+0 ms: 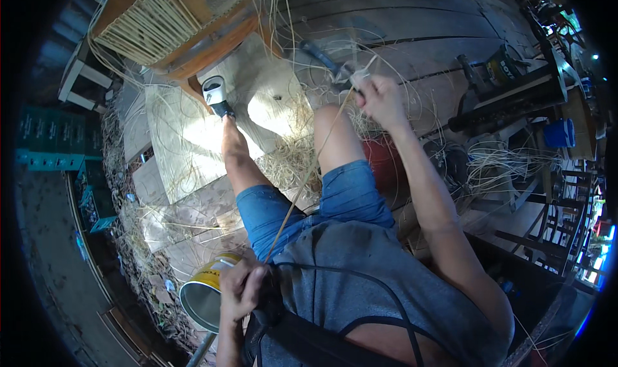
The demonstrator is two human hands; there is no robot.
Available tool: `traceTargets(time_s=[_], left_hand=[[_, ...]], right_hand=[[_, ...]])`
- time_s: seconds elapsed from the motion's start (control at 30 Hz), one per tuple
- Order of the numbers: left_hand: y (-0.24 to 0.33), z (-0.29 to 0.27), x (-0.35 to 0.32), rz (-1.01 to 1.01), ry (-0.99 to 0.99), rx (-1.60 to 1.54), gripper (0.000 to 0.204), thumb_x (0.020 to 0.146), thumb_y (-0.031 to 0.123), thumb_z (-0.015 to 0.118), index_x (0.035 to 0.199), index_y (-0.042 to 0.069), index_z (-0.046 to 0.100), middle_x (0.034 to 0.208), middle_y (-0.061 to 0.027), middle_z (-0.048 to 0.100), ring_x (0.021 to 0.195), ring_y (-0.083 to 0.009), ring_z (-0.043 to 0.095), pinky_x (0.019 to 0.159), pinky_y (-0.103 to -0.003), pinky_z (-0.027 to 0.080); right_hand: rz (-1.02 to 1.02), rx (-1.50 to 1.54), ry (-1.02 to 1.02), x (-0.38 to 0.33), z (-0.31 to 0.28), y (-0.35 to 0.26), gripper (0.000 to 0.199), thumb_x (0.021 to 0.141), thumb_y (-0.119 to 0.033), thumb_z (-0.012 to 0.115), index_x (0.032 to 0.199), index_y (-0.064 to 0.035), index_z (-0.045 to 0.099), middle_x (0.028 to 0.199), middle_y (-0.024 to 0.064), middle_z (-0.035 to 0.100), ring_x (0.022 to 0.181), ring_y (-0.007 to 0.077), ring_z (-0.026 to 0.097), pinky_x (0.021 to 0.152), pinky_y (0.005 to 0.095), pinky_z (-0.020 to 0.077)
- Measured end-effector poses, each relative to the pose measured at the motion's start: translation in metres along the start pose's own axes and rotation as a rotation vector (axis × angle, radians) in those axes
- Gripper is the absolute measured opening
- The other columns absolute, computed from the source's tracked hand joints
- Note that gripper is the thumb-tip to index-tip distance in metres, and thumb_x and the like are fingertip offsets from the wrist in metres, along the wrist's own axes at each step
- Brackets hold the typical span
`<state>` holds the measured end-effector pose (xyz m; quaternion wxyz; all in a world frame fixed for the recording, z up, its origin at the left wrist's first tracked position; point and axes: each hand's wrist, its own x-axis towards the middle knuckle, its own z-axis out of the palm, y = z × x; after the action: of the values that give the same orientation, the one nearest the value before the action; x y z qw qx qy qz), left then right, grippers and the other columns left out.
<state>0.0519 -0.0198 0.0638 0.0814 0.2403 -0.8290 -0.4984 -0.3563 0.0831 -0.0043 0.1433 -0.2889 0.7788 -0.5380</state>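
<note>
A long thin cane strip [300, 188] runs diagonally across my lap, pulled nearly straight. My left hand [238, 288], low beside my left hip, is closed around its lower end. Raised beyond my right knee, my right hand [381, 102] is closed on the upper end. Pale blurred bits show by those fingers, and I cannot make out whether they hold anything more. Just past the right hand lies a dark-handled tool [320, 55], perhaps a hammer, its head partly hidden. A wooden frame [187, 61] with rows of pale cane strands stands at the far left.
Beside my left hand is a yellow bucket [209, 278]. Loose cane shavings [286, 154] litter the floor between my legs. A coil of cane [502, 164] lies at right, near a blue container [559, 133]. Green crates [51, 135] are stacked at far left.
</note>
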Motion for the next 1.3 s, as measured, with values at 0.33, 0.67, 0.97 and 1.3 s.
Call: traceTargets(time_s=[0.33,0.67,0.97,1.3], left_hand=[[-0.019,0.038,0.147,0.275,-0.036,0.235,0.036,0.09,0.025,0.063,0.114,-0.002,0.058,0.105,-0.0215,0.06,0.099,-0.035,0.059,0.083,-0.04,0.048],[-0.016,0.102,0.172,0.027,-0.156,-0.216,0.031,0.095,0.019,0.057,0.071,0.0,0.055,0.054,-0.001,0.046,0.05,-0.0075,0.039,0.046,-0.027,0.034],[0.011,0.04,0.093,-0.071,-0.185,-0.063,0.02,0.09,0.011,0.058,0.075,-0.002,0.06,0.06,-0.0102,0.054,0.053,-0.0163,0.047,0.052,-0.03,0.04],[-0.052,0.002,0.105,0.272,-0.167,0.643,0.037,0.084,0.032,0.067,0.103,0.0,0.065,0.078,-0.0182,0.064,0.091,-0.0385,0.06,0.082,-0.045,0.047]], right_hand=[[-0.248,-0.088,-0.054,-0.055,0.031,-0.038,0.034,0.096,-0.023,0.049,0.072,-0.0005,0.058,0.055,0.005,0.054,0.049,0.014,0.053,0.047,0.032,0.0411],[-0.104,-0.156,-0.085,-0.095,0.052,0.0,0.02,0.083,-0.019,0.06,0.076,-0.0008,0.058,0.063,0.0222,0.056,0.06,0.0393,0.059,0.053,0.045,0.0445],[0.047,-0.082,0.044,-0.032,-0.025,0.066,0.028,0.095,-0.019,0.052,0.079,0.0001,0.064,0.056,0.0045,0.056,0.045,0.0091,0.049,0.043,0.0274,0.0383],[-0.034,-0.244,0.09,-0.048,-0.009,0.025,0.028,0.088,-0.019,0.056,0.074,0.0043,0.058,0.063,0.0247,0.055,0.06,0.037,0.06,0.053,0.0411,0.0432]])
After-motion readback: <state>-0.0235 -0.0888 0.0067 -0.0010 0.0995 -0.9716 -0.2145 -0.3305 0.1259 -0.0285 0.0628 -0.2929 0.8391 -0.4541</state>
